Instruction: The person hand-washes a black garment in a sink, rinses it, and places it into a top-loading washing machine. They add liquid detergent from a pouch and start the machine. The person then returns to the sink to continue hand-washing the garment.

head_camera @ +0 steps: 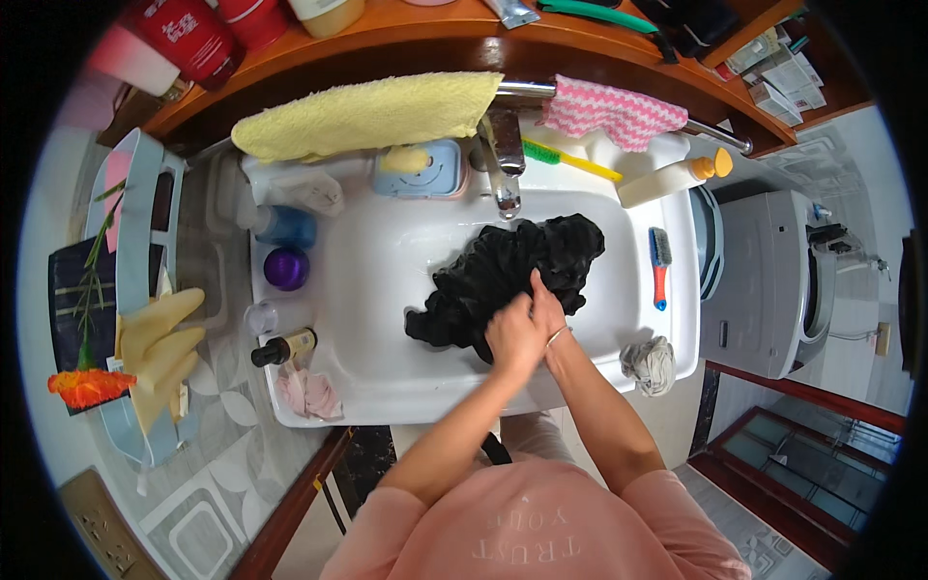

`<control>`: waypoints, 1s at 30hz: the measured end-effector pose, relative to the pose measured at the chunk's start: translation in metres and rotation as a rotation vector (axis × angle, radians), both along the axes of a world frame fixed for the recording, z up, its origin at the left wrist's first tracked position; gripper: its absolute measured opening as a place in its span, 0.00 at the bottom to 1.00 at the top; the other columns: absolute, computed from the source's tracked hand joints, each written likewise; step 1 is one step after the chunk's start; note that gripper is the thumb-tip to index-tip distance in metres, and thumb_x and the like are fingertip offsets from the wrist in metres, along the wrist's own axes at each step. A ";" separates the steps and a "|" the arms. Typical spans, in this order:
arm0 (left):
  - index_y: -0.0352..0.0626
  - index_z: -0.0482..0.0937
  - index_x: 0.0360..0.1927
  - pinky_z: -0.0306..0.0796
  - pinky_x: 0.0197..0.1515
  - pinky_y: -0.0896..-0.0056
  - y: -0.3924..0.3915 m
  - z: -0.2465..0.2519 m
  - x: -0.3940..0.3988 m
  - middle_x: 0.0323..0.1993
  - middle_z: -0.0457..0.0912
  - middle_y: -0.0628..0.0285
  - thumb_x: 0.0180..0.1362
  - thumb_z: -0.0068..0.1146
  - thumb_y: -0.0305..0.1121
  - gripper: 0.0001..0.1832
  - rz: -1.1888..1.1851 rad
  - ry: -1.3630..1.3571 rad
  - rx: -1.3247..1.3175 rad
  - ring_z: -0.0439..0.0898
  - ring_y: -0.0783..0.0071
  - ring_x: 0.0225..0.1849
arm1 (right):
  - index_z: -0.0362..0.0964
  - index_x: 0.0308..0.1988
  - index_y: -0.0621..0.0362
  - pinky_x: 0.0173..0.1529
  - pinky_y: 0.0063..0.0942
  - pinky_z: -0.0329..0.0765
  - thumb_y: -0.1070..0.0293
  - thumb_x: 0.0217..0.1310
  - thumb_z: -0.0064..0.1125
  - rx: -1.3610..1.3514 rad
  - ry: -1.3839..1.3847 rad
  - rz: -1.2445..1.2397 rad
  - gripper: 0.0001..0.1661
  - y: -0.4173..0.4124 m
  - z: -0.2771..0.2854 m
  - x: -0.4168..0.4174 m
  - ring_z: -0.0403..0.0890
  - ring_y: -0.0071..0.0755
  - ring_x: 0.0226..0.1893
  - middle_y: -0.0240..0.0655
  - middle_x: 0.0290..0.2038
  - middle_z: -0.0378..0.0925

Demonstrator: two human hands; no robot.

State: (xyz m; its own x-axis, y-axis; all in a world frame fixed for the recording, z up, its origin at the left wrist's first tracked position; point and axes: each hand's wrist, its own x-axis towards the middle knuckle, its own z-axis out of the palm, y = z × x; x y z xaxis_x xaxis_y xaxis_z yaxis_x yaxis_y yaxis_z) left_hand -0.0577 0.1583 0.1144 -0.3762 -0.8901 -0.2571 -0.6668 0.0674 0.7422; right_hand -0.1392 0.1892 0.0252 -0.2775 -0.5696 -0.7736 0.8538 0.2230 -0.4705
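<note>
A crumpled black cloth [500,279], wet-looking, lies in the white sink basin [377,275] below the chrome faucet [507,174]. My left hand [516,330] and my right hand [547,308] meet at the cloth's near edge, close together and partly overlapping. One thumb points up towards the faucet. A thin bracelet circles the wrist of the right hand. The fingers are partly hidden, so whether either hand grips the fabric does not show.
A yellow towel [362,116] and a pink patterned cloth [612,112] hang on the rail behind. Brushes, including a blue-and-red one [659,268], a pump bottle [674,179] and a grey cloth [649,366] sit on the right rim. Bottles and a purple lid [286,269] line the left.
</note>
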 end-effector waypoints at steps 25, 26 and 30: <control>0.30 0.65 0.50 0.61 0.51 0.70 -0.070 -0.041 0.122 0.52 0.67 0.49 0.51 0.54 0.47 0.31 -0.503 0.171 0.796 0.68 0.67 0.51 | 0.63 0.52 0.53 0.55 0.39 0.66 0.45 0.56 0.46 -0.394 -0.210 -0.269 0.30 0.024 0.078 0.004 0.69 0.39 0.51 0.34 0.52 0.67; 0.33 0.63 0.52 0.62 0.51 0.69 -0.062 -0.057 0.130 0.53 0.66 0.51 0.52 0.54 0.45 0.30 -0.274 0.343 0.803 0.68 0.68 0.51 | 0.63 0.52 0.53 0.54 0.39 0.66 0.45 0.56 0.46 -0.419 -0.232 -0.272 0.30 0.024 0.083 0.006 0.69 0.39 0.51 0.35 0.52 0.67; 0.41 0.56 0.57 0.64 0.52 0.63 -0.062 -0.043 0.118 0.54 0.65 0.60 0.57 0.47 0.36 0.25 0.183 1.166 1.051 0.66 0.67 0.54 | 0.59 0.54 0.54 0.54 0.39 0.68 0.49 0.56 0.48 -0.279 -0.196 -0.161 0.31 0.036 0.077 0.020 0.69 0.39 0.51 0.36 0.52 0.67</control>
